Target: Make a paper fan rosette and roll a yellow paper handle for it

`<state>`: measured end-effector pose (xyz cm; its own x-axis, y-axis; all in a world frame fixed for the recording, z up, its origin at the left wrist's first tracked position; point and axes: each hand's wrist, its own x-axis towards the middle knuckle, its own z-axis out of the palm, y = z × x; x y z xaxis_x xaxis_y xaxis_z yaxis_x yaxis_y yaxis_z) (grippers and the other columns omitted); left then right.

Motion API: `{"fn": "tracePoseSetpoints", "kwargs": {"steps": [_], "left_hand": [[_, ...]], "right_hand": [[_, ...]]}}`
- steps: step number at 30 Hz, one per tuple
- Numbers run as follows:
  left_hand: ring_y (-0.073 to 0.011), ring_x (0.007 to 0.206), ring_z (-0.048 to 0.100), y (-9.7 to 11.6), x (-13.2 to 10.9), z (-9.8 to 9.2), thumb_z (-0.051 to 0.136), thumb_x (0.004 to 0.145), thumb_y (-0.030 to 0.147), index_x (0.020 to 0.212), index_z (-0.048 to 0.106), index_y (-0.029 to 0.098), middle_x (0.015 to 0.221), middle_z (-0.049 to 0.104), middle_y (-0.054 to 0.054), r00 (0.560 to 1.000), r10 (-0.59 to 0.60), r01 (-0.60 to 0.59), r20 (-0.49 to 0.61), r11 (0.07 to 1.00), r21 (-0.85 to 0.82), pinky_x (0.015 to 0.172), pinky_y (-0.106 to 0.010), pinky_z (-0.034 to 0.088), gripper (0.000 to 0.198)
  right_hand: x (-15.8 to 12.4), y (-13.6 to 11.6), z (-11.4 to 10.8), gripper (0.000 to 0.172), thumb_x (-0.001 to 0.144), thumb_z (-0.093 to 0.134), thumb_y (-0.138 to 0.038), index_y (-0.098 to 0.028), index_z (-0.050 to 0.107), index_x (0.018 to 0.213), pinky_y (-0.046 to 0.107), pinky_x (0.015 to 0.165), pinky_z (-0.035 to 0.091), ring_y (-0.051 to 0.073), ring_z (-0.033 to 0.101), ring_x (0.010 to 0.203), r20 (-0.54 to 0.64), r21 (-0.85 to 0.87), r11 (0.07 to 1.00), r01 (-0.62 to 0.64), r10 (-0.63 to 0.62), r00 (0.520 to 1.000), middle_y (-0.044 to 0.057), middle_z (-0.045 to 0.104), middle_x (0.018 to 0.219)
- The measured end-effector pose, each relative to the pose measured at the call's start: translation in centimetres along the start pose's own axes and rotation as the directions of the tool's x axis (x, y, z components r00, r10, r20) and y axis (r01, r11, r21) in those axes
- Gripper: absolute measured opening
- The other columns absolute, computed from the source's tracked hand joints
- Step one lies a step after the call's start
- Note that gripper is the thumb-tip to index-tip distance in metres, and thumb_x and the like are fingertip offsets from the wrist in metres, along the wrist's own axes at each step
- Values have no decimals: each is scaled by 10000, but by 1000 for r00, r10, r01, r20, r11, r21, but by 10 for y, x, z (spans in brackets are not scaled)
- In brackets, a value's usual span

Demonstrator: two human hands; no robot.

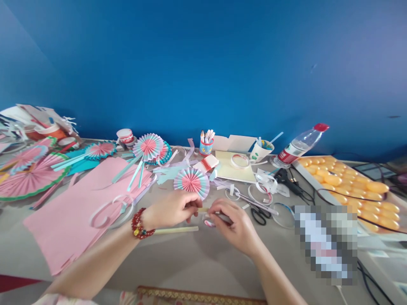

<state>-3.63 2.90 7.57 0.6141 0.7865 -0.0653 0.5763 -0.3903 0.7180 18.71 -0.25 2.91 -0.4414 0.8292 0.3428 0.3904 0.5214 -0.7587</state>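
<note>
My left hand (173, 207), with a red bead bracelet (138, 223) at the wrist, pinches one end of a short pale yellow paper strip (202, 209). The fingers of my right hand (233, 222) are closed on its other end. Below my left hand a longer pale yellow strip (176, 231) lies flat on the table. Just beyond my hands rests a pleated paper rosette (191, 181) with a pink centre and a pale blue and lilac rim. A small pink and white item (209, 223) lies beside my right fingertips, partly hidden.
Pink paper sheets (76, 216) and paper fans (32, 173) cover the left. Black scissors (259, 215), a glue gun (289, 182) with its cable, a tilted bottle (297, 148) and a tray of orange balloons (349, 186) occupy the right. A pen cup (206, 147) stands by the blue wall.
</note>
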Motion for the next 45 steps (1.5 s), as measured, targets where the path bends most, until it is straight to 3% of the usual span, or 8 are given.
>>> {"fn": "tracePoseSetpoints", "kwargs": {"steps": [6,14,20,27,32,36,41,45], "left_hand": [[-111,600,660,-7,3,7,513,907,172,902,637,221,717,722,44,1000,12,-11,12,999,-33,574,-189,419,133],[-119,653,623,-10,3,15,483,858,80,871,617,202,716,665,29,996,75,-78,-56,995,-60,619,-204,414,182],[-143,715,600,-5,6,26,583,913,287,872,619,184,813,682,-11,988,80,-95,-135,990,-106,629,-221,403,116],[-126,634,525,-4,5,24,542,872,170,801,594,192,718,627,11,974,48,-61,-221,997,-51,567,-224,344,91],[-135,663,531,-1,3,15,495,880,174,800,580,196,740,624,7,956,59,-69,-286,997,-22,597,-239,353,119],[-137,683,539,0,0,12,509,872,173,785,572,195,752,624,1,957,59,-78,-284,995,-55,615,-239,371,110],[-121,655,525,1,-1,14,529,875,184,782,548,193,744,605,10,966,36,-75,-254,987,-144,580,-220,371,96],[-120,644,536,2,-1,13,529,882,200,807,564,188,719,600,11,974,18,-65,-226,977,-201,581,-214,393,84]], "right_hand": [[1,-5,-2,116,936,502,-188,-219,614,935,217,566,476,173,603,808,7,-3,1000,-31,31,999,68,616,918],[1,-3,-4,154,940,480,-171,-222,623,970,249,663,494,182,605,849,-26,-23,1000,-18,17,1000,72,602,967],[2,-1,2,169,959,459,-156,-229,608,992,269,720,476,175,598,846,-38,-33,999,24,-25,999,63,595,974],[-2,3,18,134,948,505,-193,-237,555,1063,268,646,457,147,537,716,-121,-40,995,-90,85,989,66,584,1052],[-5,1,29,292,934,505,-174,-259,515,1213,291,763,501,197,584,954,-139,36,997,-75,80,987,83,575,1126],[-7,1,30,422,929,558,-236,-279,410,1322,219,577,492,98,544,637,-208,225,966,-126,174,963,51,538,1085],[-3,2,19,78,939,577,-281,-226,591,993,205,551,444,106,524,637,-209,133,983,-123,150,966,30,571,936],[1,2,14,117,945,567,-263,-216,609,846,246,670,491,165,594,781,-209,71,995,-64,77,975,46,601,859]]}}
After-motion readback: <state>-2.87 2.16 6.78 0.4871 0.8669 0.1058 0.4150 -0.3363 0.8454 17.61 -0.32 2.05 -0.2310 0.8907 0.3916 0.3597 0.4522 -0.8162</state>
